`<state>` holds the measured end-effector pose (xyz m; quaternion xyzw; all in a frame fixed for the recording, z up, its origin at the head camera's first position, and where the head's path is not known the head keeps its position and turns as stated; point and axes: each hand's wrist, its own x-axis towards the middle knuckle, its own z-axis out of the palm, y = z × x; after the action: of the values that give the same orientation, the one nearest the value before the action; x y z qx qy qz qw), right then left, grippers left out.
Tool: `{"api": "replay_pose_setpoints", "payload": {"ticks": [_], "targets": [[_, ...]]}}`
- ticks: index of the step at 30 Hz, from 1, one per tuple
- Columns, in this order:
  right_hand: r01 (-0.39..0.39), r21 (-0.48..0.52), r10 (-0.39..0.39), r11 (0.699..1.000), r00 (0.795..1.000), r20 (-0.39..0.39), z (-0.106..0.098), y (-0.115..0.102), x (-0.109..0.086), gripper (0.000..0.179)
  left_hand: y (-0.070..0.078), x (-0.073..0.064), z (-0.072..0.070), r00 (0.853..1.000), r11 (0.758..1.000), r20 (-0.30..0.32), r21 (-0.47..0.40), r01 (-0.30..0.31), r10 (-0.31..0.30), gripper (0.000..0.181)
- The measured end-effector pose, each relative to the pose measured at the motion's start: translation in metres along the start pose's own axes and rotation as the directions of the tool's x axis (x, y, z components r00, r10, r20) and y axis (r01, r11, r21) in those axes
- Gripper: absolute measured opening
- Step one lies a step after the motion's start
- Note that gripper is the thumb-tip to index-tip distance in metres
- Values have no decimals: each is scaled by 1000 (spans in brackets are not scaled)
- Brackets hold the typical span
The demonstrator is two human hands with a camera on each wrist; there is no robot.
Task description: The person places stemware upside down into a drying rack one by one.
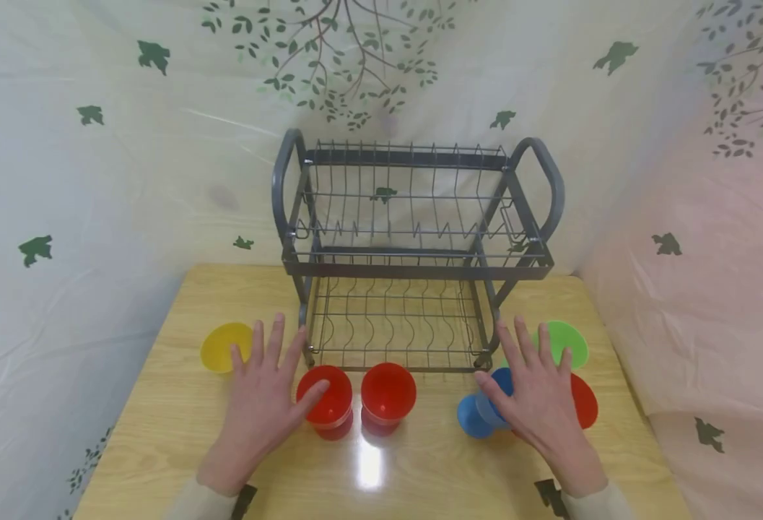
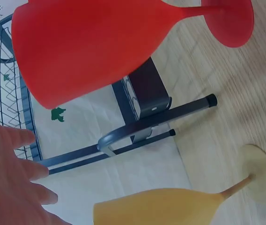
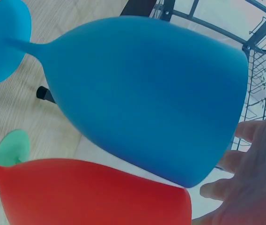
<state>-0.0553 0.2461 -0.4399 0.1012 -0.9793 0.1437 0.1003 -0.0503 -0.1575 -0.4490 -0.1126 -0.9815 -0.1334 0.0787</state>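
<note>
My left hand (image 1: pixel 260 404) is held above the table with fingers spread, holding nothing. Its thumb overlaps the rim of a red goblet (image 1: pixel 334 401) in the head view, while a yellow goblet (image 1: pixel 224 348) stands beyond its fingertips. A second red goblet (image 1: pixel 389 392) stands just right of the first. My right hand (image 1: pixel 540 404) is likewise spread, over a blue goblet (image 1: pixel 475 417) that it partly covers. Behind that hand show another red goblet (image 1: pixel 585 401) and a green goblet (image 1: pixel 566 345). The right wrist view catches the blue goblet (image 3: pixel 142 89) upright, close beside the fingers.
A dark two-tier dish rack (image 1: pixel 413 272) stands at the back of the wooden table (image 1: pixel 420 477), with wire slots on both levels and raised side handles. Its feet reach close behind the red goblets. A pale curtain (image 1: pixel 128 180) with leaf prints hangs around the table.
</note>
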Motion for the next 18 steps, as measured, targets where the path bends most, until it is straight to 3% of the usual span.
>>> {"api": "replay_pose_setpoints", "payload": {"ticks": [8,18], "targets": [[7,1,-7,1000,1000,4,4,-8,-1,88,6,-2,0,999,999,-16,-26,-38,38,90],[23,44,-23,999,1000,-17,8,-17,-5,87,16,-5,1,994,993,29,-62,-103,105,96]]}}
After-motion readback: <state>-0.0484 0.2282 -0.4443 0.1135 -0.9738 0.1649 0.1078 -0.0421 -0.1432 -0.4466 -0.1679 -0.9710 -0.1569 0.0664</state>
